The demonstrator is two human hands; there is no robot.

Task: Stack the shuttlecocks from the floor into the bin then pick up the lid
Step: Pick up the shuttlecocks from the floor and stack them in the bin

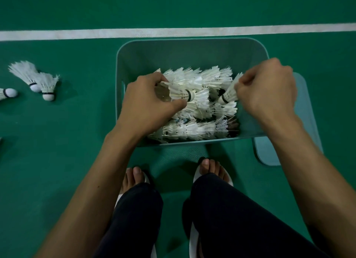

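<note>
At the far left edge a cut-off shuttlecock (7, 93) lies on the green court floor (67, 142) with its white cork pointing right. Near it two more lie touching each other: the farther loose shuttlecock (25, 73) and the nearer loose shuttlecock (48, 85), both with their corks toward the person. A white court line (77, 34) crosses the floor beyond them and beyond the bin.

In the middle stands the open teal bin (192, 41), with a slot handle in its left wall. Rows of nested shuttlecocks (192, 128) lie on their sides across its bottom. The left hand (146, 103) reaches in over the left wall, its fingers and thumb curled round the feather skirt of the left-held shuttlecock (179, 93), whose black-banded cork end is pushed into the feathers of the next one in the row.

Below the bin, bare toes in white sandals (198, 175) and dark trousers (231, 209) show.

The right hand (267, 90) hangs over the bin's right side and pinches the right-held shuttlecock (229, 95) by its feathers, cork angled down and left.

The teal lid (269, 153) lies flat on the floor against the bin's right side, and the right forearm crosses above it
</note>
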